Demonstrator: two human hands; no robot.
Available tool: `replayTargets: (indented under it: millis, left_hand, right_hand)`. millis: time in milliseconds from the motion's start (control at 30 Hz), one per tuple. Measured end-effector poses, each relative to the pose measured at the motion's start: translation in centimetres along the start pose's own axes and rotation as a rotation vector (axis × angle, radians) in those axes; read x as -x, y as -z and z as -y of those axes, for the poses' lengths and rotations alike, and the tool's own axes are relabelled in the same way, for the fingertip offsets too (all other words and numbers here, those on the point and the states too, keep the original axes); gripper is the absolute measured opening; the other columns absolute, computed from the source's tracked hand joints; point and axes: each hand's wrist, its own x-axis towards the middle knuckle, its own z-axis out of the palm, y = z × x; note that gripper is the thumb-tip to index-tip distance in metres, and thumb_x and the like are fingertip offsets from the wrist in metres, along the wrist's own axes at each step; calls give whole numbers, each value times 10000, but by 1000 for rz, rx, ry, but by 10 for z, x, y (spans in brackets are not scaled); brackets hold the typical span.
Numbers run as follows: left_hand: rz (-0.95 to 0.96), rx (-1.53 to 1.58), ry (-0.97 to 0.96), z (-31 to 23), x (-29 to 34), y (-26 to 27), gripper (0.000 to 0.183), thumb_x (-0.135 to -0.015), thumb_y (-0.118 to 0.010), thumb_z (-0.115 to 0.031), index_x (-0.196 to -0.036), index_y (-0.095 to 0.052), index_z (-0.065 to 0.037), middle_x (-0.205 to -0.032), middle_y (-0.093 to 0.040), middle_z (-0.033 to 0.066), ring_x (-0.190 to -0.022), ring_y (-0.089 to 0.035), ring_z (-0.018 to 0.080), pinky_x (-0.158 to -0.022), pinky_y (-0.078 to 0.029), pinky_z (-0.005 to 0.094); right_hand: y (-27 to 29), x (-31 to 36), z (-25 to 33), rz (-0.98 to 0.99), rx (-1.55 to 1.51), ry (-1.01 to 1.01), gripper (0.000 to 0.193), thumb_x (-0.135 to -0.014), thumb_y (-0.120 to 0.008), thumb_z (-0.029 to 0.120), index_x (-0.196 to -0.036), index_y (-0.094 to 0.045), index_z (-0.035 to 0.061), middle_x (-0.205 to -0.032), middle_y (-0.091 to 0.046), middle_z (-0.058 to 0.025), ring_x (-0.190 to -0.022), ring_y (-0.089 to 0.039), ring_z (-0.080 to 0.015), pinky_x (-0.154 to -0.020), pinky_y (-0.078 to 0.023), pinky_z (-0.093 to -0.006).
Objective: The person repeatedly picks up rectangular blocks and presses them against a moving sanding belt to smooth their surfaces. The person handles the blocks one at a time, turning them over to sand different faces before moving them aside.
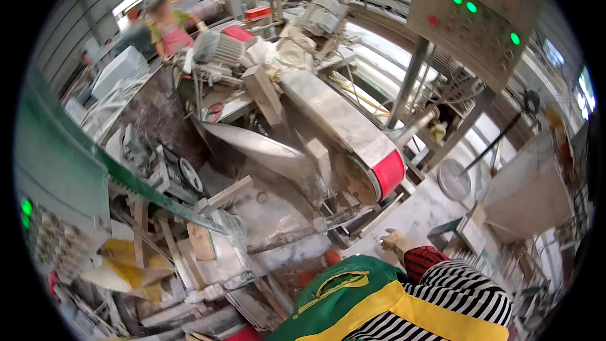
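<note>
My right hand (394,242), in a pale glove with a red checked cuff, reaches out past my green apron (347,293). Its fingers look loosely apart, and I see nothing between them. Nearest to it stands a long belt machine (334,110) with a red rounded end (388,173). A curved metal guard (259,142) runs along the machine's left side, above a dusty bed (278,215). Orange-red round things (332,257) show between my apron and that bed. My left hand is out of the picture.
A control panel (473,25) with lit green and red lamps hangs at upper right. A round plate on a rod (454,180) stands right of the machine. Wood strips (170,246) and yellow cloth (126,262) lie at lower left. Another person (170,35) is at far left.
</note>
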Motion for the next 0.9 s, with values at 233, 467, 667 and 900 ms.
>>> replayTargets:
  millis: [233,467,667,900]
  left_hand:
    - [35,83,162,2,1,-9,323,-952,-516,-343,-952,-701,-77,-842,-636,148,-771,-551,340,-669,-438,488]
    - [94,1,144,0,2,-9,300,-941,-542,-320,-860,-679,-66,-812,-644,127,-792,-575,323,-681,-455,459]
    - [76,-41,139,-4,6,-2,245,-926,-585,-271,-850,-666,-53,-791,-641,133,-767,-581,336,-704,-468,466]
    - [19,28,183,-12,7,-7,249,-916,-602,-288,-915,-678,-51,-862,-680,146,-840,-621,341,-752,-491,477]
  right_hand:
    - [-79,4,64,287,732,840,625,-825,-667,225,-1405,-468,107,-895,-686,-124,-745,-659,-220,-646,-539,-350]
    - [-145,32,99,557,507,615,640,-847,-644,219,-1432,-434,69,-818,-692,-143,-679,-672,-236,-618,-545,-349]
    - [-120,56,96,380,663,571,556,-828,-647,226,-1362,-543,113,-902,-710,-124,-727,-684,-209,-646,-563,-321]
    - [-62,-1,42,215,509,421,492,-806,-673,268,-1285,-604,178,-823,-705,-78,-664,-674,-198,-571,-547,-326]
